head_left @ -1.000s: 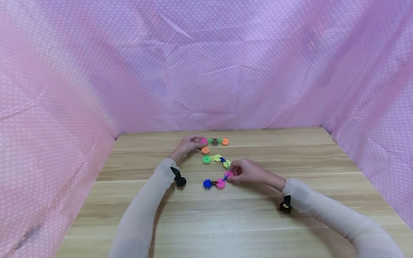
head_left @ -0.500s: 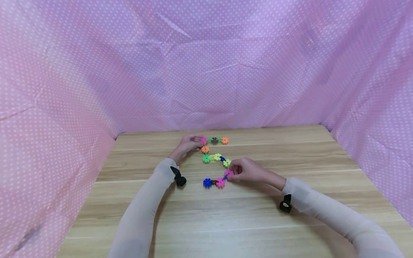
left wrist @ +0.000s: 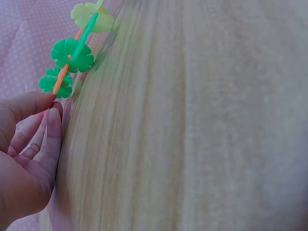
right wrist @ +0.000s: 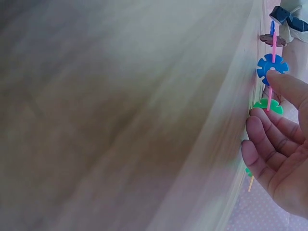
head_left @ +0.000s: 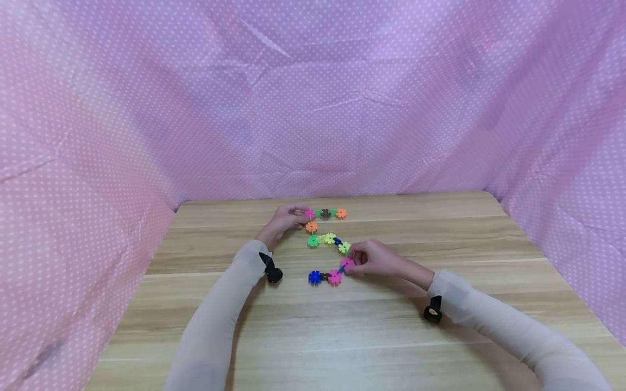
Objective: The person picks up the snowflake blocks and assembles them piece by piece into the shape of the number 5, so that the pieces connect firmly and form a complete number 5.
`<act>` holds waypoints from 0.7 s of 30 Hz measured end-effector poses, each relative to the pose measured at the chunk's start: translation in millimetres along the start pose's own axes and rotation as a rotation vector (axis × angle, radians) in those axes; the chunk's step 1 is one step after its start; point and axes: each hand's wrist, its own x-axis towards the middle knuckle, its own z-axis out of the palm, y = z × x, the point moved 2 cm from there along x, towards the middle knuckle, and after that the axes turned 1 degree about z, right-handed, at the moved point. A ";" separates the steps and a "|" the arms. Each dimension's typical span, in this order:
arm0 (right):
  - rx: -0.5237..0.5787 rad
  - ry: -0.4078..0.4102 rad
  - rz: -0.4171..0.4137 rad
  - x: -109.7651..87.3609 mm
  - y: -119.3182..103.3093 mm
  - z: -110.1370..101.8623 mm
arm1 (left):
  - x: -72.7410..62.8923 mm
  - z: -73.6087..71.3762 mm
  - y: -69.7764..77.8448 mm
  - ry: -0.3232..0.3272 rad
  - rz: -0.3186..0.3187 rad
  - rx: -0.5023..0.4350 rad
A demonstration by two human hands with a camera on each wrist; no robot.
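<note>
Colourful interlocking flower discs are joined into an S-shaped chain on the table. At its far left corner my left hand pinches a pink disc. An orange disc and a green disc follow below it. In the left wrist view, thumb and fingertips meet beside upright green discs. My right hand pinches another pink disc on the chain's lower right bend. The right wrist view shows the thumb by a blue disc, with a green disc near the fingertips.
The chain's far end is an orange disc; its near end is a blue disc. A wooden table lies under everything. Pink dotted cloth hangs behind and on both sides. Each wrist wears a black strapped camera.
</note>
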 end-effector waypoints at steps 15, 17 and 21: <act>0.004 -0.029 0.012 2.6 -0.1 -8.8 | 1.3 -5.9 -1.0 -0.001 0.006 -0.008; -0.015 -0.036 0.027 3.4 -1.5 -17.4 | -0.9 -6.7 0.3 -0.005 0.005 -0.024; -0.038 0.009 0.031 8.9 -5.3 -43.1 | -8.9 -10.5 7.6 -0.006 0.015 -0.056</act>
